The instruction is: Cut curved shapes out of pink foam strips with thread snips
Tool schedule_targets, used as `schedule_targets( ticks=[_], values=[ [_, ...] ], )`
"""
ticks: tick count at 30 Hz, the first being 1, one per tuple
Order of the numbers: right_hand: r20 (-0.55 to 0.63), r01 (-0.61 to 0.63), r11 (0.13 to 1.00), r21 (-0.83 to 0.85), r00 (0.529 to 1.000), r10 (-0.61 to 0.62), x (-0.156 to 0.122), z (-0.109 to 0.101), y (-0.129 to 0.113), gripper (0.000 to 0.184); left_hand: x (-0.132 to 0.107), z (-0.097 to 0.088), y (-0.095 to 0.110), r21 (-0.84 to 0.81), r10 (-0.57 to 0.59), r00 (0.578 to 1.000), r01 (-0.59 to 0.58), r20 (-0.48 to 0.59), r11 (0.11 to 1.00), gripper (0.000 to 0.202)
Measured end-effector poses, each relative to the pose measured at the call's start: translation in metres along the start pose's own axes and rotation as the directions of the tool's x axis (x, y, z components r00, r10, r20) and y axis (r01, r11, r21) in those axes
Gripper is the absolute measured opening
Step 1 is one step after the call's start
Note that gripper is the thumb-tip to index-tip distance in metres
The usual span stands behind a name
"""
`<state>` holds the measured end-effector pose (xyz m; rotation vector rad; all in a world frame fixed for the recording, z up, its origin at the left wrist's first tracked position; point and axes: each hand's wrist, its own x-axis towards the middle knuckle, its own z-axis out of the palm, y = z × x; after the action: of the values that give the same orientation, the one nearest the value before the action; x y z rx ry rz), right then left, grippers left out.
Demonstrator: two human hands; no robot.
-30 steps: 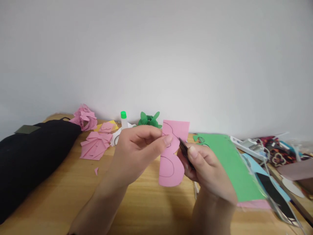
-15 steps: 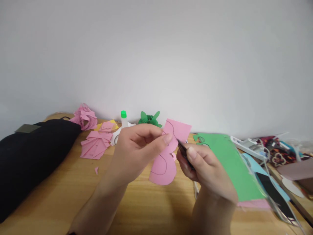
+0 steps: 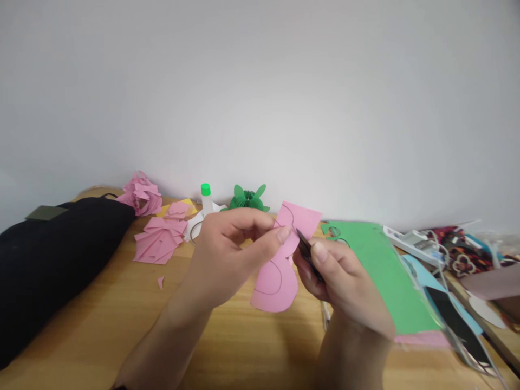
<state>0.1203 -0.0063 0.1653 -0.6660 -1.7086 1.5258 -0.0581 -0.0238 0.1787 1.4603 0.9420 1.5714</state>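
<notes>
My left hand [image 3: 231,254] pinches a pink paper piece [image 3: 280,271] between thumb and fingers, holding it up over the wooden table [image 3: 101,325]. The paper carries curved pen lines and has a rounded lower end. My right hand [image 3: 337,276] is closed round small dark scissors [image 3: 305,249], whose blades meet the paper's right edge near its middle. Both hands are in the centre of the view, close together.
A black bag [image 3: 49,254] lies at the left. Pink paper scraps [image 3: 158,238], a pink paper flower [image 3: 142,195], a green-capped glue bottle [image 3: 206,199] and a green paper shape [image 3: 247,199] sit near the wall. A green sheet [image 3: 385,276] and mixed clutter [image 3: 459,254] lie at the right.
The pink paper has been turned in my left hand, its lower end swinging left and back, while the scissors stay at its right edge.
</notes>
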Motion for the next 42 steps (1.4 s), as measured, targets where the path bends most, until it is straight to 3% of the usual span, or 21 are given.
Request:
schedule_targets(
  ticks=[15, 22, 29, 42],
  values=[
    [-0.005, 0.012, 1.000, -0.020, 1.000, -0.012, 0.0010, 0.0003, -0.0005, 0.048, -0.0012, 0.0008, -0.0024, 0.020, -0.017, 0.999, 0.018, -0.034, 1.000, 0.023],
    [0.005, 0.010, 1.000, -0.021, 1.000, -0.010, 0.0021, 0.0001, -0.0002, 0.048, -0.0018, 0.0014, -0.0022, -0.056, -0.017, 1.000, 0.017, 0.000, 0.998, 0.019],
    [-0.001, -0.006, 1.000, 0.014, 1.000, 0.006, 0.0021, 0.0000, 0.0009, 0.047, -0.0024, 0.0019, -0.0025, 0.009, -0.056, 0.998, 0.056, 0.012, 0.998, 0.027],
    [0.023, 0.021, 0.999, 0.031, 1.000, -0.022, 0.0028, -0.0005, 0.0011, 0.049, -0.0014, 0.0036, -0.0002, -0.017, -0.069, 0.997, 0.070, 0.042, 0.997, 0.032]
  ],
)
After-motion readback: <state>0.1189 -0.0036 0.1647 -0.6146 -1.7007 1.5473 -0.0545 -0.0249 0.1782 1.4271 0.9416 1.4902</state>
